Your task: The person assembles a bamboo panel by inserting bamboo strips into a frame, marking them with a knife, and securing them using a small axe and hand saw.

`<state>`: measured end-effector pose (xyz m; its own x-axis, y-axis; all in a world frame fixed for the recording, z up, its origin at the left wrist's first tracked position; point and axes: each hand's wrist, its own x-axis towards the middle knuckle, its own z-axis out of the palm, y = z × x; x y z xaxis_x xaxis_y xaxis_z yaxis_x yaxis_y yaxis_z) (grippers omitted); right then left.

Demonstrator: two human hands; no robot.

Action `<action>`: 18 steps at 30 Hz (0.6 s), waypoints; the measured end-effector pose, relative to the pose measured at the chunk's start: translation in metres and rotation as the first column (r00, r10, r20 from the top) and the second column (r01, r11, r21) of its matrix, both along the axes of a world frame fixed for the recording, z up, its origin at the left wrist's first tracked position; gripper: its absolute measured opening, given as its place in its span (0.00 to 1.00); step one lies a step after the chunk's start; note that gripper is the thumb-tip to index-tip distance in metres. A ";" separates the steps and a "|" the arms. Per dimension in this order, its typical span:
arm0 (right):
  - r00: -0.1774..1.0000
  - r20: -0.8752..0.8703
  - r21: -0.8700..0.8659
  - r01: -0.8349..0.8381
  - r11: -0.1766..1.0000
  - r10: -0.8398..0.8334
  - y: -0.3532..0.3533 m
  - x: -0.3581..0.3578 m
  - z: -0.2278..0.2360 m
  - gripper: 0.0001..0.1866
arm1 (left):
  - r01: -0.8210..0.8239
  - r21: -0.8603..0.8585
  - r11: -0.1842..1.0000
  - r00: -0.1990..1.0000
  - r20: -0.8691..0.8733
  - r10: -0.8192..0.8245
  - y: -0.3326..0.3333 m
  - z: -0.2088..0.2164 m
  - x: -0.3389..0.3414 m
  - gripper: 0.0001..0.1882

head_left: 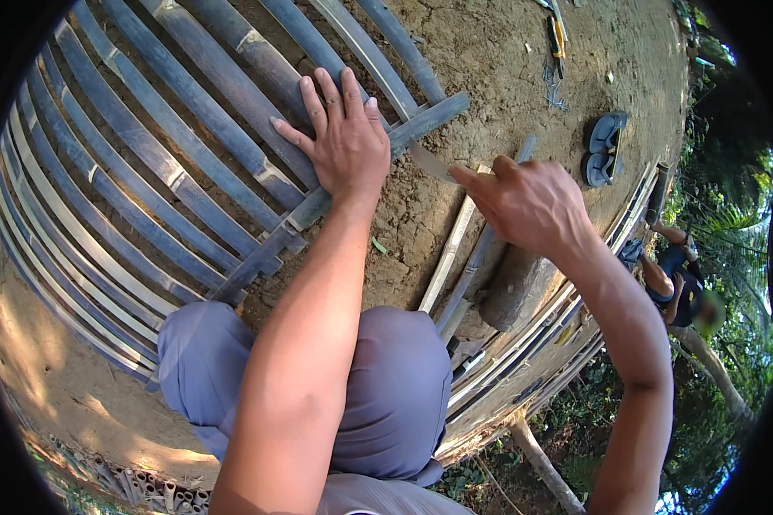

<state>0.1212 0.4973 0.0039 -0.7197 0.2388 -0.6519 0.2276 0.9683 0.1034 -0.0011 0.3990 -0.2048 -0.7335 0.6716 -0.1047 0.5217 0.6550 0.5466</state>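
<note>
My left hand (348, 142) lies flat with fingers spread on a row of dark split-bamboo slats (206, 77). Under its wrist runs a bamboo crosspiece (438, 118) that meets the slat ends at an angle. My right hand (524, 202) is closed round a knife; the handle is hidden in the fist. The flat greyish knife blade (432, 163) points left, its tip close to the crosspiece beside my left hand. Whether the tip touches the wood, I cannot tell.
Right of my knees lie loose bamboo strips (451, 249) and a short log (517, 290). Farther off are orange-handled pliers (559, 41), wire pieces (553, 88) and dark sandals (604, 148). Long poles (524, 343) line the ground's right edge. Another person (674, 275) sits beyond them, near greenery.
</note>
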 end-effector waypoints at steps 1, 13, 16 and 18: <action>0.997 0.068 0.009 -0.043 0.999 0.042 0.004 -0.008 0.000 0.19 | -0.015 0.025 1.000 1.000 0.026 0.014 -0.003 0.000 -0.004 0.29; 0.977 0.044 -0.295 0.213 0.932 -0.209 0.021 -0.013 0.000 0.21 | 0.065 -0.176 0.982 0.997 -0.030 -0.071 -0.082 0.010 -0.014 0.36; 0.785 0.135 -0.394 0.602 0.694 -0.604 0.019 -0.017 -0.003 0.21 | 0.065 -0.215 0.974 0.997 -0.028 -0.073 -0.082 0.011 -0.012 0.35; 0.195 0.375 -0.287 0.954 0.086 -0.907 0.017 -0.043 0.000 0.22 | 0.062 -0.226 0.972 0.997 -0.027 -0.070 -0.081 0.009 -0.014 0.35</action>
<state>0.0783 0.5144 0.0041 -0.0606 0.4037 -0.9129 0.9917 -0.0798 -0.1011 -0.0154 0.3179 -0.1954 -0.6939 0.6812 -0.2333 0.5843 0.7221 0.3703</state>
